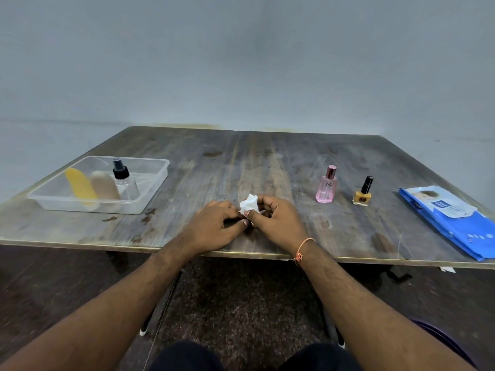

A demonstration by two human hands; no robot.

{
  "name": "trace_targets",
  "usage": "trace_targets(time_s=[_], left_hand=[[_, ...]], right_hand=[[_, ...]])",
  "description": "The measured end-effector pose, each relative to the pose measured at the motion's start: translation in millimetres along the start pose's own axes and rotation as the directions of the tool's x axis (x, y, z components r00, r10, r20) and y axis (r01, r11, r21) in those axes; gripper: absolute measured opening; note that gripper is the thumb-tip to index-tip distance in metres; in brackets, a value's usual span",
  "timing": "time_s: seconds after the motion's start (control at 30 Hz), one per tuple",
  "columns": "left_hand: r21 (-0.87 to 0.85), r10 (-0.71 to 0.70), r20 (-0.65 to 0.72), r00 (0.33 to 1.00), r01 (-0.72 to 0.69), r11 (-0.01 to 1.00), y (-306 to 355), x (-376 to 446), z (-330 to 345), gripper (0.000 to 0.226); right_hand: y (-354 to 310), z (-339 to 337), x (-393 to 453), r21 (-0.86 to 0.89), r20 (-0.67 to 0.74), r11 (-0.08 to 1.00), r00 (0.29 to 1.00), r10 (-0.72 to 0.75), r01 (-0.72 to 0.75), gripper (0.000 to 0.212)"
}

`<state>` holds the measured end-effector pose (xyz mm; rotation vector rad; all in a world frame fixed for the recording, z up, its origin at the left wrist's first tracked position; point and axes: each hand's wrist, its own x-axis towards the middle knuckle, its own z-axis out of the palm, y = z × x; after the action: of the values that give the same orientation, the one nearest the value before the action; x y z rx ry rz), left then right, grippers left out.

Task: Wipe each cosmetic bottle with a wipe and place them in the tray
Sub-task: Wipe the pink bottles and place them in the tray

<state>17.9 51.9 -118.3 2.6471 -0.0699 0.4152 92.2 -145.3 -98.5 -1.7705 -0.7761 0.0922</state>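
A crumpled white wipe (249, 204) sits between my two hands near the table's front middle. My right hand (278, 220) pinches it with thumb and curled fingers. My left hand (214, 223) has its fingers curled, with the tips at the wipe's left edge. Whether anything is wrapped inside the wipe is hidden. A clear plastic tray (150, 199) at the left holds a yellow bottle (80, 188), a beige bottle (104, 186) and a clear spray bottle (126, 183) with a black top. A pink perfume bottle (326, 187) and a yellow nail polish bottle (363, 194) stand upright to the right of my hands.
A blue pack of wipes (455, 223) lies at the table's right edge. The worn wooden table (241, 162) stands against a grey wall. My knees and a dark floor show below the front edge.
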Motion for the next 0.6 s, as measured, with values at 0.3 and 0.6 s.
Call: trace_targets(time_s=[0.3,0.6], left_hand=[[-0.037,-0.072,-0.041,0.997,0.071,0.997,7.9,-0.8,-5.5,0.068],[-0.086,-0.021,-0.086,0.996,0.013,0.996,0.9,1.0,-3.4,0.045]], right_hand=[[-4.8,-1.5,-2.8,0.024,0.009,1.000,1.000,-0.003,0.003,0.019],[-4.0,-2.7,-1.2,-0.007,-0.046,0.999,0.998,-0.052,0.051,0.019]])
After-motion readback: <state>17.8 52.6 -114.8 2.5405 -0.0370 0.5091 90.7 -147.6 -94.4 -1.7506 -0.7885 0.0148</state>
